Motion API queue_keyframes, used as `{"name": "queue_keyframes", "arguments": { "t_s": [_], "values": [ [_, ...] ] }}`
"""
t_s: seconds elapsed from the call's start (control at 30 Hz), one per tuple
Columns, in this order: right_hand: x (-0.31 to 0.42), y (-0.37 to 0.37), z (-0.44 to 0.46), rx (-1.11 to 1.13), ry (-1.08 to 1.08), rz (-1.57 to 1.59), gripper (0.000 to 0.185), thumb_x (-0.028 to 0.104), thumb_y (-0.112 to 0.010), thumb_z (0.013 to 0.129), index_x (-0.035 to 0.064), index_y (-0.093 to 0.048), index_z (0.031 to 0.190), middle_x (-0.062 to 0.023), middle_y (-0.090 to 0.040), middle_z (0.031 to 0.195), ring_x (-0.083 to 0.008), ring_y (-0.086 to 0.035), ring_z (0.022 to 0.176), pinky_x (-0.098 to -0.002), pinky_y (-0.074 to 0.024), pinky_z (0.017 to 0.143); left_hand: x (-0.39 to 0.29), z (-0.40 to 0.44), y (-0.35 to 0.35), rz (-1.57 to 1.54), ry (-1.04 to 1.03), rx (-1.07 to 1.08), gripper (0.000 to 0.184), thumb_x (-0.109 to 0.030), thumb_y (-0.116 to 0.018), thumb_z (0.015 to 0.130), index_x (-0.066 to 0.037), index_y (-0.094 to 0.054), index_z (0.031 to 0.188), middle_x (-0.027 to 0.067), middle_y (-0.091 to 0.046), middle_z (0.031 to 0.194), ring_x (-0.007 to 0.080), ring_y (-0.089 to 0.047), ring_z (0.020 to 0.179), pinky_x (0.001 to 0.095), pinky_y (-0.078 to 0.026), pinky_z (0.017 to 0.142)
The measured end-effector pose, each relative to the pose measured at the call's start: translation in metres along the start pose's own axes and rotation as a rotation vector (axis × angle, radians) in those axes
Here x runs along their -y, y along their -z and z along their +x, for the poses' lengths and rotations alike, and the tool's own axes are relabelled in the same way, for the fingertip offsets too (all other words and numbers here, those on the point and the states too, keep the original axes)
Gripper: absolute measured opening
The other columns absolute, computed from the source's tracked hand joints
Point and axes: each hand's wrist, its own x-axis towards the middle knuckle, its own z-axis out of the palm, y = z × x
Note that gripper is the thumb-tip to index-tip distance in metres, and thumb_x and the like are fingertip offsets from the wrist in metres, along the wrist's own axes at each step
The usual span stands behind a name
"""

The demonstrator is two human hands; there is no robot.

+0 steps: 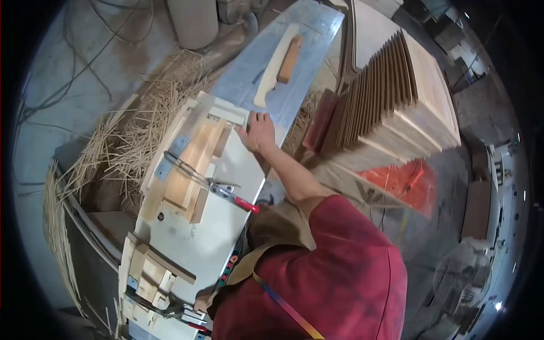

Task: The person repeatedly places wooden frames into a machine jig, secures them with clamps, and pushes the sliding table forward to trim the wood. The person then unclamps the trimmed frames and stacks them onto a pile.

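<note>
A long white jig board (170, 238) lies across the work in front of me. My right hand (259, 133) is closed over its far end, with fingers bent at the edge. Light wooden strips (195, 164) lie on the board under a toggle clamp (224, 192) with a red handle. At the near end, my left hand (202, 300) is beside a second toggle clamp (187, 314), mostly hidden by my body, so its grip is unclear. A shorter wood piece (148, 277) sits near that clamp.
A metal table (238, 79) beyond the board carries a pale shaped strip (275, 68) and a brown wooden block (290, 58). Thin wood offcuts (136, 141) are heaped at the left. A tall stack of wooden panels (385, 96) stands at the right, above red plastic sheeting (405, 181).
</note>
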Motion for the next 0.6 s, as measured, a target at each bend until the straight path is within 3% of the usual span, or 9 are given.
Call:
{"name": "queue_keyframes", "arguments": {
  "t_s": [0.13,0.2,0.27,0.33,0.4,0.47,0.5,0.57,0.6],
  "values": [
    [0.007,-0.002,-0.001,0.03,-0.033,0.02,0.065,0.048,-0.066,0.086,-0.0076,-0.057,0.119,-0.0282,-0.062,0.114,-0.0471,-0.051,0.118,-0.0508,-0.0393,0.105,0.006,-0.009,0.011,0.04,0.059,0.019,0.068,-0.034,-0.057,0.099,0.005,-0.029,0.147,0.0269,-0.064,0.123,0.0364,-0.067,0.109,0.0464,-0.057,0.091],
    [0.005,-0.011,-0.001,-0.138,0.051,0.01,0.063,0.048,-0.066,0.085,-0.0062,-0.058,0.117,-0.0293,-0.061,0.116,-0.0486,-0.051,0.118,-0.0528,-0.0403,0.103,0.014,-0.02,0.02,0.041,0.138,0.06,0.067,-0.035,-0.056,0.099,0.004,-0.029,0.146,0.0273,-0.064,0.124,0.0371,-0.067,0.11,0.0461,-0.057,0.091],
    [0.001,-0.007,0.002,0.037,0.029,0.049,0.06,0.047,-0.067,0.085,-0.0043,-0.058,0.115,-0.0306,-0.06,0.118,-0.0489,-0.052,0.117,-0.0545,-0.0415,0.102,0.022,-0.031,0.03,0.027,0.23,0.107,0.066,-0.036,-0.055,0.099,0.003,-0.03,0.146,0.0277,-0.064,0.125,0.0378,-0.067,0.111,0.0458,-0.057,0.092],
    [-0.002,-0.009,0.0,-0.02,0.123,-0.041,0.056,0.046,-0.067,0.087,-0.0028,-0.058,0.112,-0.0312,-0.059,0.12,-0.049,-0.052,0.117,-0.056,-0.042,0.101,0.026,-0.037,0.035,0.0,0.292,0.152,0.065,-0.037,-0.054,0.099,0.002,-0.031,0.146,0.0281,-0.064,0.127,0.0385,-0.067,0.112,0.0455,-0.057,0.093],
    [-0.007,-0.014,-0.005,0.008,0.145,-0.078,0.07,0.05,-0.065,0.089,-0.0061,-0.054,0.129,-0.0325,-0.056,0.129,-0.0489,-0.05,0.121,-0.0549,-0.0379,0.106,0.03,-0.044,0.048,-0.071,0.352,0.176,0.064,-0.038,-0.053,0.099,0.001,-0.031,0.146,0.0284,-0.063,0.128,0.0392,-0.068,0.113,0.0453,-0.058,0.093],
    [-0.016,-0.015,-0.008,-0.034,0.209,-0.105,0.075,0.05,-0.066,0.09,-0.0081,-0.052,0.134,-0.0329,-0.056,0.13,-0.0496,-0.049,0.123,-0.0546,-0.036,0.109,0.038,-0.046,0.054,-0.309,0.363,0.173,0.063,-0.035,-0.048,0.101,0.005,-0.029,0.145,0.0281,-0.064,0.126,0.0418,-0.067,0.114,0.0462,-0.058,0.093],
    [-0.021,-0.016,-0.006,-0.051,0.267,-0.101,0.074,0.049,-0.067,0.089,-0.0087,-0.053,0.132,-0.0329,-0.057,0.128,-0.0504,-0.049,0.123,-0.0548,-0.0358,0.11,0.016,-0.068,0.09,-0.709,0.644,0.205,0.058,-0.04,-0.042,0.102,0.006,-0.038,0.138,0.0267,-0.065,0.124,0.0406,-0.067,0.114,0.0456,-0.057,0.093],
    [-0.017,0.0,-0.002,0.01,0.361,-0.043,0.075,0.049,-0.068,0.089,-0.0075,-0.053,0.135,-0.0339,-0.058,0.127,-0.0507,-0.051,0.122,-0.055,-0.0355,0.11,0.009,-0.066,0.085,-0.79,0.73,0.135,0.067,-0.05,-0.044,0.1,0.01,-0.052,0.129,0.0262,-0.066,0.124,0.0407,-0.066,0.115,0.0461,-0.055,0.095],
    [-0.021,0.003,0.004,0.104,0.403,-0.029,0.075,0.05,-0.068,0.09,-0.0066,-0.053,0.136,-0.0341,-0.058,0.129,-0.0508,-0.052,0.122,-0.0557,-0.0357,0.11,0.008,-0.065,0.086,-0.916,0.869,0.038,0.075,-0.058,-0.049,0.096,0.011,-0.059,0.123,0.0279,-0.065,0.125,0.0401,-0.065,0.117,0.0466,-0.053,0.096]
  ]
}}
